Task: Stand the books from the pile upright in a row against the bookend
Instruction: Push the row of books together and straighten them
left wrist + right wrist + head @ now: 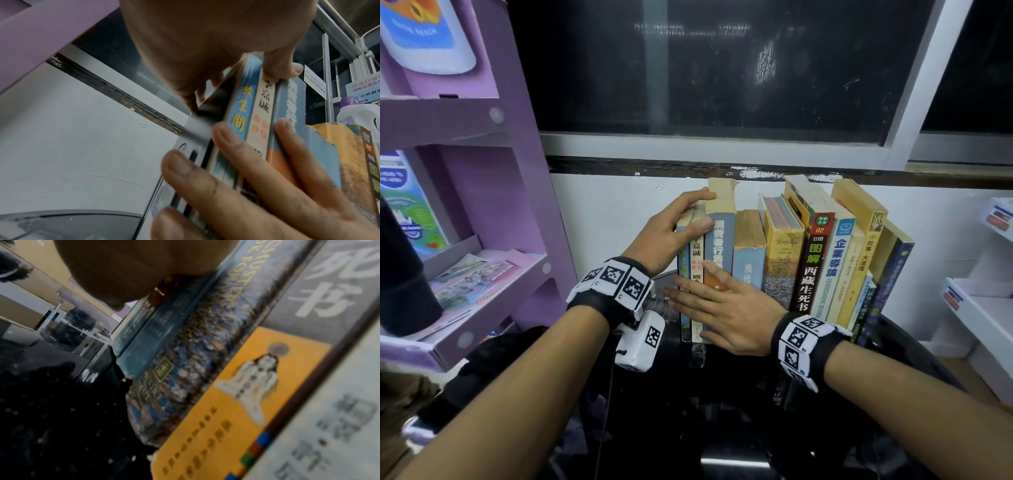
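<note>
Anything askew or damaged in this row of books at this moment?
Yes. The right end of the row leans left rather than standing upright. The tall grey-blue book has a torn, frayed spine top, and the pale blue book beside it is similarly worn. The left hand and right hand steady the row's left end.

Black wristbands (804, 346) bearing white coded tags

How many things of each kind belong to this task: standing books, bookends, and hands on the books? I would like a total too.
books standing in the row: 11 (thin ones at the right end are hard to separate)
bookend: 1
hands on them: 2, left hand and right hand
Total: 14
</note>
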Tool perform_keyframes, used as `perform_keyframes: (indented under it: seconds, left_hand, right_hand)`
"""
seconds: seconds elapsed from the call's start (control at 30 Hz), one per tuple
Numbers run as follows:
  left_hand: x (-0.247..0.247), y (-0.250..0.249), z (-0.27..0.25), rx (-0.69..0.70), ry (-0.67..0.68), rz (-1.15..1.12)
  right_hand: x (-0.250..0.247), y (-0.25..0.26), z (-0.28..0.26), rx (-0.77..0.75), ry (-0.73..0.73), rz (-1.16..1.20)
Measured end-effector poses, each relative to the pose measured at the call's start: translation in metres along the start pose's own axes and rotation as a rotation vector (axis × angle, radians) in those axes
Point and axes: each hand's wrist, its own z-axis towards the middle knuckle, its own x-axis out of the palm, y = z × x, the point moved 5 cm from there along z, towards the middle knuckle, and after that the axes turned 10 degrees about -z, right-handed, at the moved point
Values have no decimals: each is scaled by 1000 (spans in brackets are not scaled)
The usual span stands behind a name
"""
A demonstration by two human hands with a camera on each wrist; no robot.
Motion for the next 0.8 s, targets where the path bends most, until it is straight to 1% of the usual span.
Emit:
perform_keyframes:
  seconds: [0.4,0.8]
  left_hand:
    - [-4,1,5,10,-20,25]
    - [-4,2,3,0,-55,-32]
  right_hand:
    - [8,-4,3,-13,14,-32]
    - [7,-4,4,-19,35,-39]
